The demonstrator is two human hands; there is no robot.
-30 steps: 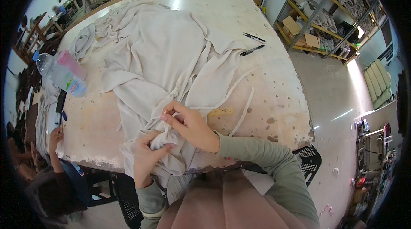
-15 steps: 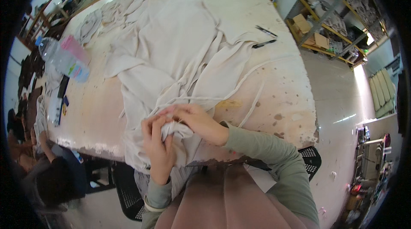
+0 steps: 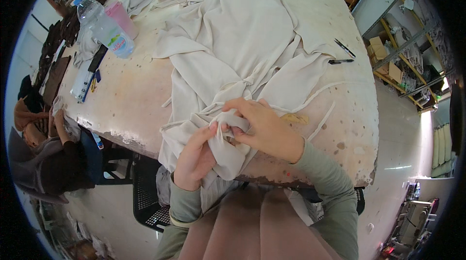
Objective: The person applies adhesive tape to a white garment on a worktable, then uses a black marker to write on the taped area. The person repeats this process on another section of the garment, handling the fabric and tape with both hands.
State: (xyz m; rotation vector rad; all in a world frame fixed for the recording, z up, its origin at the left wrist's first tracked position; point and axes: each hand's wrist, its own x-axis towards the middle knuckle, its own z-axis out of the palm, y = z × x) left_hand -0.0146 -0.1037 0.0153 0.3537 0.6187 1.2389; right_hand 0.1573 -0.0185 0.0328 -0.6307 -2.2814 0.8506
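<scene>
A cream cloth garment (image 3: 233, 27) lies spread and rumpled over the table, its near end bunched at the front edge. My left hand (image 3: 196, 159) pinches a fold of this fabric between thumb and fingers. Close beside it, my right hand (image 3: 264, 129) curls around a gathered loop of the same garment, its fingertips partly hidden by the folds. Narrow cream cords (image 3: 321, 122) trail from the garment toward the right over the tabletop.
On the stained table (image 3: 141, 100) stand a clear plastic bottle (image 3: 108, 29) and a pink cup (image 3: 122, 19). Two pens (image 3: 341, 61) lie at the right. Another person (image 3: 53, 158) sits at the left edge, near a black perforated chair (image 3: 145, 197). Shelving (image 3: 403, 56) holds boxes at far right.
The view has shifted, so the table sits further right and higher. My hands have drawn slightly apart, and a loop of the gathered fabric now shows between them.
</scene>
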